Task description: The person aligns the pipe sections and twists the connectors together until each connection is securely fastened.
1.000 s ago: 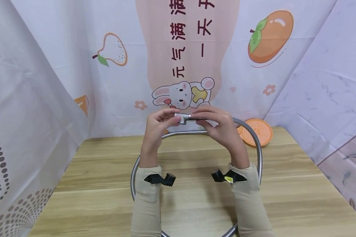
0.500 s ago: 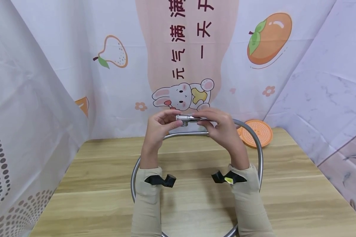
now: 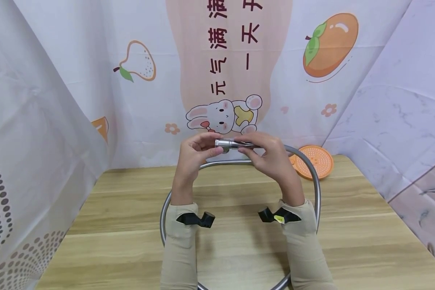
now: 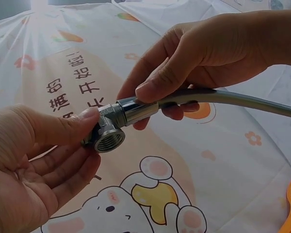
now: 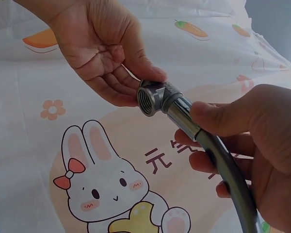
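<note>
Both hands are raised over the far edge of the table. The left hand pinches a small chrome tee fitting between thumb and fingers. Its threaded side opening shows in both wrist views. Opposite it, the right hand grips the chrome end sleeve of a grey flexible shower hose. That sleeve meets the tee in line, and its joint with the tee is visible in the wrist views. From there the hose curves right and loops around both forearms.
An orange perforated round disc lies at the back right of the wooden table. Behind stands a white printed curtain. Each sleeve carries a black wrist mount, such as the left mount.
The tee has turned about its long axis, so its side outlet, plainly facing down before, shows less in the head view. Both hands keep their hold in nearly the same place.
</note>
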A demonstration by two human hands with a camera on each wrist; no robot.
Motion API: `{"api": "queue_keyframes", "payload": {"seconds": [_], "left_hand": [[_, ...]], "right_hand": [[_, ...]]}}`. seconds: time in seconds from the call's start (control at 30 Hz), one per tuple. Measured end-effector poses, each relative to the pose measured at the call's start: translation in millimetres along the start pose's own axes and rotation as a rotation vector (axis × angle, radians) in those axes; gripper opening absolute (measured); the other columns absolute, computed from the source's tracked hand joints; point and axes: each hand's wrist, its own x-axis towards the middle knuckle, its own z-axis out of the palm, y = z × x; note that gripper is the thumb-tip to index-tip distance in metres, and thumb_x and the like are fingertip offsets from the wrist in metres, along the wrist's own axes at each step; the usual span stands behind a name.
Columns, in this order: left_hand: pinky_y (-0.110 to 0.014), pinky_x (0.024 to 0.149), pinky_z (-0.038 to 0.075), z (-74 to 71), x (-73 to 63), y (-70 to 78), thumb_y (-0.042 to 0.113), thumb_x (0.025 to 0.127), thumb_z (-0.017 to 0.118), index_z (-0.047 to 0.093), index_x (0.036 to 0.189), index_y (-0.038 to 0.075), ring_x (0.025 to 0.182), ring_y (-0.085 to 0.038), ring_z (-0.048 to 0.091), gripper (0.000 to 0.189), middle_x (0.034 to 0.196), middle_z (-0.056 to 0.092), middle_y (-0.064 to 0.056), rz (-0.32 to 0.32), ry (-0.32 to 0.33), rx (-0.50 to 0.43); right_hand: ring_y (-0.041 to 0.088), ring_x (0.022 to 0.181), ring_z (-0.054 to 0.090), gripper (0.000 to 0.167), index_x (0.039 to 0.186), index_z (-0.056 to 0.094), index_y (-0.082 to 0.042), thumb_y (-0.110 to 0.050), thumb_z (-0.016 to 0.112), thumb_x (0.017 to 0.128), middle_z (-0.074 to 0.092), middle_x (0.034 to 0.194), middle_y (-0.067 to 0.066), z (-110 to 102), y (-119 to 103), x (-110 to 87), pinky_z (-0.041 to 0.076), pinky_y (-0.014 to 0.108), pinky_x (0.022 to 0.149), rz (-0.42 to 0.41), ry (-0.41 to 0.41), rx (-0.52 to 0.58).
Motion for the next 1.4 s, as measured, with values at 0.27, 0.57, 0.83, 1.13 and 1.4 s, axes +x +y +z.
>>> {"api": "queue_keyframes", "payload": {"seconds": [0.27,0.57,0.83,1.13,1.4], "left_hand": [[-0.025,0.082,0.06,0.6,1.0,0.1,-0.01,0.085,0.075,0.072,0.109,-0.004,0.085,-0.013,0.07,0.025,0.091,0.074,0.003,-0.023,0.009,-0.024],[-0.024,0.085,0.059,0.6,2.3,0.5,-0.005,0.092,0.07,0.065,0.12,-0.012,0.091,-0.011,0.068,0.03,0.097,0.072,0.003,-0.076,-0.011,0.019],[-0.022,0.081,0.058,1.1,1.5,3.0,-0.008,0.088,0.073,0.065,0.118,-0.014,0.088,-0.012,0.07,0.031,0.094,0.075,0.005,-0.047,-0.03,0.011],[-0.022,0.079,0.056,0.9,0.2,2.1,-0.012,0.086,0.073,0.065,0.114,-0.015,0.086,-0.012,0.068,0.03,0.095,0.076,0.006,-0.013,-0.053,0.014],[-0.022,0.078,0.057,0.5,-0.9,3.4,-0.01,0.087,0.073,0.065,0.115,-0.016,0.084,-0.011,0.068,0.03,0.093,0.075,0.006,-0.007,-0.044,0.012]], "right_hand": [[0.022,0.097,0.071,0.036,0.114,0.076,-0.002,0.012,0.078,0.081,0.075,0.11,0.012,-0.5,2.3,1.1,0.057,0.021,0.088,-0.066,0.005,0.052],[0.024,0.1,0.07,0.029,0.106,0.079,-0.004,0.012,0.077,0.082,0.074,0.107,0.011,-2.2,1.0,3.0,0.05,0.012,0.091,-0.117,0.016,-0.003],[0.024,0.098,0.07,0.029,0.105,0.079,-0.003,0.013,0.077,0.081,0.077,0.103,0.01,-2.0,-1.1,2.4,0.051,0.012,0.091,-0.066,0.017,0.005],[0.022,0.085,0.068,0.027,0.107,0.078,-0.002,0.009,0.078,0.082,0.078,0.1,0.012,-1.6,-0.9,0.8,0.05,0.016,0.075,-0.022,0.011,-0.038],[0.019,0.086,0.069,0.031,0.114,0.076,-0.002,0.006,0.079,0.083,0.077,0.106,0.012,-1.0,-0.7,-0.8,0.061,0.031,0.081,0.015,-0.018,0.001]]}}
